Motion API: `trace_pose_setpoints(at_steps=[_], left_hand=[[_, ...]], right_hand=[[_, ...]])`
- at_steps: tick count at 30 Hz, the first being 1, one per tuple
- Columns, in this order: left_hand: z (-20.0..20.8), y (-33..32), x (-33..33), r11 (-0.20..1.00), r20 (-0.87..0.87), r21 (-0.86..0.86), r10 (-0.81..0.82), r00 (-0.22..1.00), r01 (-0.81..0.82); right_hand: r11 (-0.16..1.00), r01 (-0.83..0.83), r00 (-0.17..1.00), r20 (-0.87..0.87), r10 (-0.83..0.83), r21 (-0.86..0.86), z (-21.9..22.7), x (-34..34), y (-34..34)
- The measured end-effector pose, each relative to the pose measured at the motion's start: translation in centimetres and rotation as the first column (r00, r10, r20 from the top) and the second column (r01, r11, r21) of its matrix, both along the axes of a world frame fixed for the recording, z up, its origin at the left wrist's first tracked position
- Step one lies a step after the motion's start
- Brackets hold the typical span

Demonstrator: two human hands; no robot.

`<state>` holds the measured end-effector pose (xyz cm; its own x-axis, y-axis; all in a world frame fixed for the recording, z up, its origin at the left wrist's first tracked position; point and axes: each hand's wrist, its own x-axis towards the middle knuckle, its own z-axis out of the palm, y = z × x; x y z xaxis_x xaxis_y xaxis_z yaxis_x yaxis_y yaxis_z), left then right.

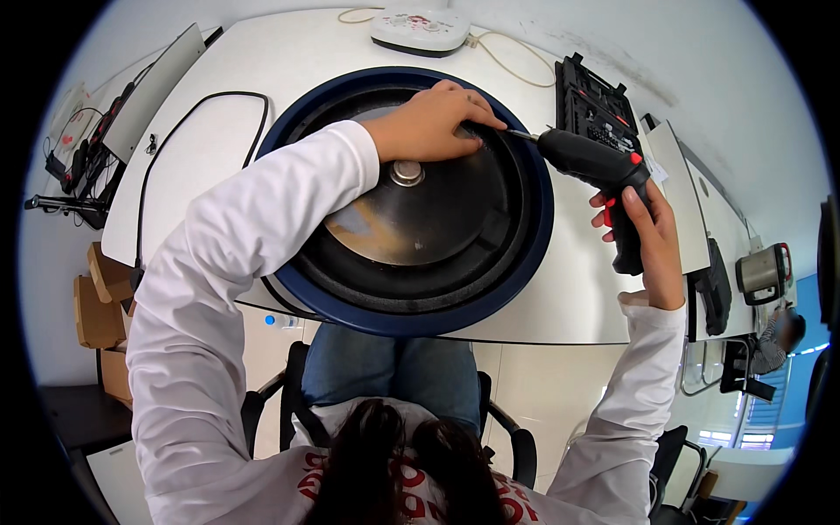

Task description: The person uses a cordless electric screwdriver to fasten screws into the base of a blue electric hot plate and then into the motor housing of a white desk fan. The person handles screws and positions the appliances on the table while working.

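One large round appliance with a dark blue rim [534, 254] lies upside down in the middle of the white tabletop [262, 70], its black underside ringed in concentric ridges around one dull metal disc [411, 219] with a small silver hub [406, 172] at the centre. The left hand [435, 121] lies on the far part of that underside, fingers curled and pressed down where the bit meets it. The right hand [652, 232] is wrapped tight around the grip of one black cordless screwdriver with red buttons [604, 175], just right of the appliance; its thin metal bit [523, 136] points left and reaches the left hand's fingertips.

Far right lies one open black tool case [595, 105], its slots filled with small bits. At the far edge sits one white, flat, rounded device with a red and grey marking on top [420, 28], a beige cord [512, 61] looping from it. One black cable [175, 140] curves over the left of the tabletop. Three brown cardboard boxes [96, 306] are stacked on the floor at left. One steel kettle [763, 273] stands well to the right.
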<state>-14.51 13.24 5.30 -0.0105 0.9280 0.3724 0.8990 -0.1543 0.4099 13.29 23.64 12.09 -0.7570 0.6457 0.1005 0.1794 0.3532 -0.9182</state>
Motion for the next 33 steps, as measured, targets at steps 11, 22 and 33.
trace_pose_setpoints(at_steps=[11,22,33], left_hand=[[0.0,0.0,0.0,1.0,-0.001,-0.013,0.006,1.0,-0.006],[0.3,0.2,0.1,0.996,0.086,-0.085,0.03,0.996,-0.023],[-0.4,0.5,0.0,0.997,0.096,-0.067,0.034,0.995,-0.027]], right_hand=[[0.998,0.0,1.0,-0.008,0.0,-0.064,-0.2,-0.1,0.9],[0.997,-0.03,0.997,0.065,0.034,-0.067,1.2,-0.3,1.7],[0.996,-0.065,0.977,0.209,0.052,0.056,4.4,-1.6,1.6]])
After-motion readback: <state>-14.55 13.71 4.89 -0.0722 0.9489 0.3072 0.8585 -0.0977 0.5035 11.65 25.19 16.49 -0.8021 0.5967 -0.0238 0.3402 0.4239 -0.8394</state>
